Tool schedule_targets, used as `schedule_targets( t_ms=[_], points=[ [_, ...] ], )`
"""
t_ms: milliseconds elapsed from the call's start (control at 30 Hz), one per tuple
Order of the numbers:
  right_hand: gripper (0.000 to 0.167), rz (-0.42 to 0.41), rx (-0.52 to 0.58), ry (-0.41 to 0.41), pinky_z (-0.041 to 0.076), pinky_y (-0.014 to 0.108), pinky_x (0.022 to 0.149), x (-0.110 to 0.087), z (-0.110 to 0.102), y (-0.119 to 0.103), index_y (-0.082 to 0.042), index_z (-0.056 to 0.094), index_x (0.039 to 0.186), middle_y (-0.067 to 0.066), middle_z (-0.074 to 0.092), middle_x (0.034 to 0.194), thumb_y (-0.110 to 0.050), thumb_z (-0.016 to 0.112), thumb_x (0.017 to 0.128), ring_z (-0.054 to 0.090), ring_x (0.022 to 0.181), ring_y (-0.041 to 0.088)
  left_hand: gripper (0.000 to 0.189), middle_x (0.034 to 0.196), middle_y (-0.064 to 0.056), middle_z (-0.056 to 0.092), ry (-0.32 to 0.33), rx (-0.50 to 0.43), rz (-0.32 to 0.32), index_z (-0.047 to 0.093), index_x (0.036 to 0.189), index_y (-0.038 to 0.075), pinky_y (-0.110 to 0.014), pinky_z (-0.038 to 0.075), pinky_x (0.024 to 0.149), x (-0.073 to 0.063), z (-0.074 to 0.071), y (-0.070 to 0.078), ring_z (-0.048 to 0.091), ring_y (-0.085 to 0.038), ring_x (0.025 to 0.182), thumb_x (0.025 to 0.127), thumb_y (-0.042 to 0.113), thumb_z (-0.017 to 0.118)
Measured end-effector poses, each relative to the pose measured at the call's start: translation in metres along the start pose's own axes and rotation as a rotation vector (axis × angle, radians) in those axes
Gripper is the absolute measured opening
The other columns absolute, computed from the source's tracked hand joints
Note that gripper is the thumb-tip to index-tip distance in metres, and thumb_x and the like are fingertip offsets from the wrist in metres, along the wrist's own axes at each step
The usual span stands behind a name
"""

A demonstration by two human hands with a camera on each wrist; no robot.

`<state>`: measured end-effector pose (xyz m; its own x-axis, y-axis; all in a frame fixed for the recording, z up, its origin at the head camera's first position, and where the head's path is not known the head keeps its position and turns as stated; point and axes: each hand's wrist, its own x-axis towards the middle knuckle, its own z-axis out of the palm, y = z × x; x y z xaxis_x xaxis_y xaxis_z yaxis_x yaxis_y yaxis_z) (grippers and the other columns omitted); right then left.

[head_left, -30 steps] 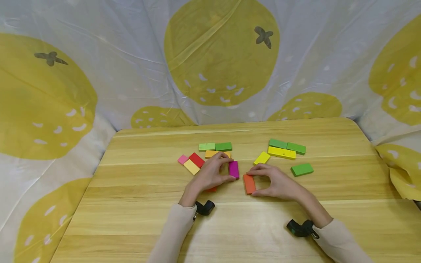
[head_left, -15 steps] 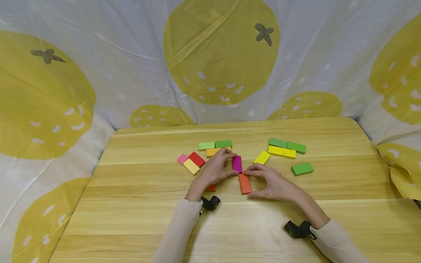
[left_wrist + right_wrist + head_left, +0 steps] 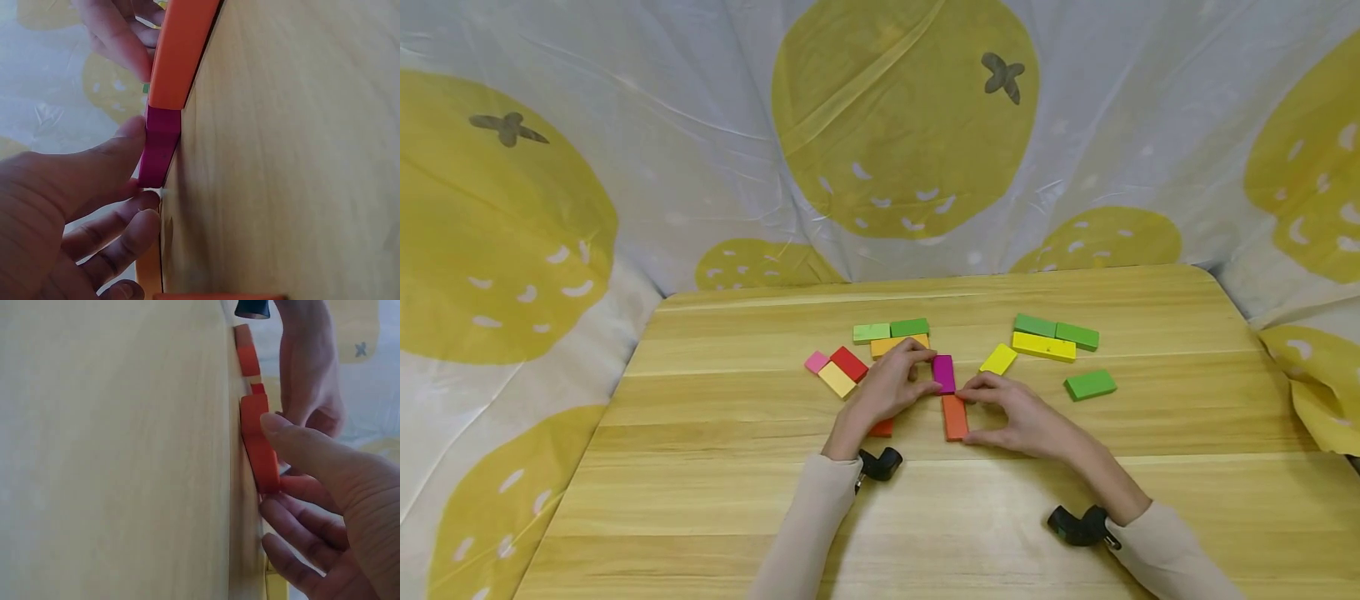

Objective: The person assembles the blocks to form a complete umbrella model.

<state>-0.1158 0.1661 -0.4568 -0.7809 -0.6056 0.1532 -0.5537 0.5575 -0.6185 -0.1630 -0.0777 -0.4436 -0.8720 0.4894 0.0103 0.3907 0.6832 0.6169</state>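
A purple block (image 3: 943, 375) lies flat on the wooden table, and my left hand (image 3: 887, 387) holds it between thumb and index finger. Directly in front of it, end to end, lies an orange block (image 3: 955, 418). My right hand (image 3: 1026, 417) pinches that block from the right, thumb at the near end and index finger at the far end. The left wrist view shows the purple block (image 3: 161, 147) meeting the end of the orange one (image 3: 181, 56). Partly hidden by my left wrist is a red-orange block (image 3: 882, 428).
Behind my left hand lie light green (image 3: 871, 334), green (image 3: 910, 327) and yellow-orange (image 3: 898, 345) blocks. Pink (image 3: 817, 362), red (image 3: 849, 364) and cream (image 3: 837, 380) blocks cluster left. To the right are yellow (image 3: 998, 359), long yellow (image 3: 1043, 346) and several green blocks (image 3: 1090, 385).
The purple block has shifted right and away from me with my left hand. My right hand has slid the orange block left, so the formerly separate two now stand end to end.
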Motion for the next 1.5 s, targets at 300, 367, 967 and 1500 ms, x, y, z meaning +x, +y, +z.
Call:
schedule_targets(
  t_ms=[300,367,967,1500],
  points=[
    [0.05,-0.005,-0.01,0.055,0.057,0.04,0.092,0.001,0.005,-0.002,-0.004,0.073,0.128,0.005,0.067,0.12,-0.024,0.087,0.084,0.065,0.106,0.019,0.051,0.125,-0.008,0.062,-0.003,-0.017,0.008,0.065,0.139,0.003,-0.021,0.043,0.071,0.003,0.003,0.001,0.057,-0.018,0.089,0.094,0.025,0.077],
    [0.052,0.0,-0.012,0.062,0.057,0.039,0.092,0.001,0.006,-0.002,-0.004,0.072,0.129,0.005,0.067,0.12,-0.023,0.088,0.084,0.065,0.106,0.018,0.051,0.126,-0.008,0.062,-0.001,-0.026,0.015,0.064,0.139,0.002,-0.02,0.043,0.071,0.005,0.004,0.002,0.057,-0.018,0.09,0.095,0.024,0.077],
    [0.058,0.035,-0.042,0.045,0.057,0.039,0.093,0.002,0.006,-0.003,-0.006,0.069,0.135,0.003,0.067,0.123,-0.03,0.087,0.085,0.064,0.107,0.016,0.05,0.129,-0.007,0.061,-0.002,-0.03,0.009,0.062,0.142,0.002,-0.02,0.044,0.071,0.004,0.006,0.003,0.057,-0.016,0.089,0.097,0.022,0.074],
    [0.054,0.099,-0.005,0.077,0.056,0.05,0.099,-0.004,-0.012,0.011,-0.009,0.068,0.136,0.007,0.065,0.132,-0.028,0.083,0.089,0.064,0.119,0.027,0.052,0.151,-0.01,0.054,0.012,-0.029,0.043,0.056,0.148,0.005,-0.044,0.046,0.116,-0.009,0.001,0.001,0.054,-0.026,0.138,0.104,0.031,0.064]
  ],
)
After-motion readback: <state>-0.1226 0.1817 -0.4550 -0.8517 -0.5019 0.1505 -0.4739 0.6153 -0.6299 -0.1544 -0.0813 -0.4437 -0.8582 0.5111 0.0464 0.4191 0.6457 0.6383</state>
